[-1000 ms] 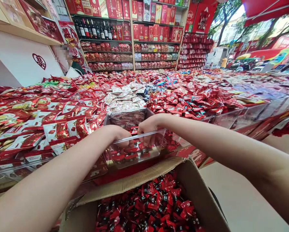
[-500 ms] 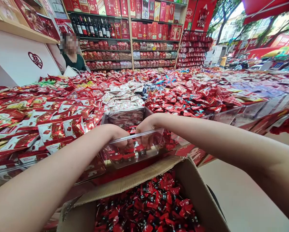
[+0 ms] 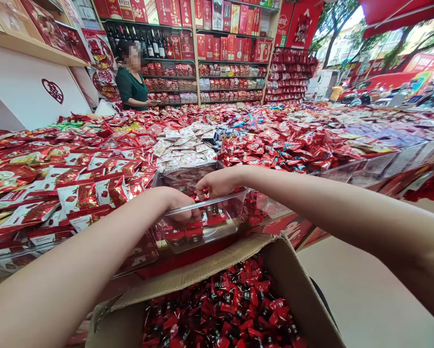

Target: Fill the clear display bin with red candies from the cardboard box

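Both hands are inside a clear plastic bin (image 3: 234, 210) holding a low layer of small red-and-black wrapped candies (image 3: 215, 218). My left hand (image 3: 181, 202) reaches over the bin's front rim, its bent fingers down against the candies at the left; what they grip is hidden. Higher up, at the bin's right side, my right hand (image 3: 218, 182) has its fingers curled, with nothing clearly showing in them. Below the bin, an open cardboard box (image 3: 306, 290) is filled with the same kind of candies (image 3: 227, 304).
Larger red-and-white packets (image 3: 77, 195) are heaped at left. White packets (image 3: 186, 140) and red packets (image 3: 275, 142) lie behind the bin. A person in a green top (image 3: 132, 89) stands behind the display, before shelves of bottles and gift boxes (image 3: 231, 48).
My right hand has lifted from the candies and shifted slightly left. My left hand has hardly moved. The person at the back has risen and moved right.
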A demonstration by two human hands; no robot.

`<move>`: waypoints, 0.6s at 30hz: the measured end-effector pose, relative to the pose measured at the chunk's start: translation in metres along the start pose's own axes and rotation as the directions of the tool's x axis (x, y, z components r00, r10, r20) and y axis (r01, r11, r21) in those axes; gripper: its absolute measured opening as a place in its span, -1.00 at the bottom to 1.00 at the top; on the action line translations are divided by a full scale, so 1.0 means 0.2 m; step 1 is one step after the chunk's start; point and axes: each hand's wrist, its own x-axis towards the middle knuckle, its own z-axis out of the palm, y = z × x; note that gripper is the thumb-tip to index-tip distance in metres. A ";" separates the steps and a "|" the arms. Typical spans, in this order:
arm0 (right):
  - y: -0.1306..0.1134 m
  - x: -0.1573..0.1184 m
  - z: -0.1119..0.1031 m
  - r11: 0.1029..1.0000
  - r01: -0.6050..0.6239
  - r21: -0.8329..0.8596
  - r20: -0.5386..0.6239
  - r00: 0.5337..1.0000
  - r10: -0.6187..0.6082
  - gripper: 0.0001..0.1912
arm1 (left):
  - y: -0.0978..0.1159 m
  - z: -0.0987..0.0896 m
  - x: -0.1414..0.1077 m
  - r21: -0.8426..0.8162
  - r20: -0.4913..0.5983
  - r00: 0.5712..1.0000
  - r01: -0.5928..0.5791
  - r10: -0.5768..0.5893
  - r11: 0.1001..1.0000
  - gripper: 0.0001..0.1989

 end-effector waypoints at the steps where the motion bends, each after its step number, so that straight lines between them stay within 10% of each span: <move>1: -0.01 -0.01 0.00 1.000 -0.005 0.027 0.035 0.999 0.004 -0.56 | 0.00 0.00 0.00 -0.004 -0.004 1.000 -0.003 0.003 1.000 -0.59; 6: -0.05 -0.05 -0.01 0.977 -0.138 0.165 0.261 0.961 0.092 -0.47 | 0.01 0.00 0.00 -0.023 0.012 1.000 -0.008 0.008 1.000 -0.53; 13: -0.04 -0.02 -0.01 0.998 -0.020 -0.053 0.115 0.993 0.026 -0.57 | 0.01 0.00 -0.01 -0.002 0.004 1.000 -0.016 0.016 1.000 -0.72; 18: -0.04 -0.01 -0.02 0.996 -0.081 0.024 0.284 0.956 0.071 -0.59 | 0.01 0.00 -0.01 -0.025 0.002 1.000 -0.031 0.031 0.999 -0.72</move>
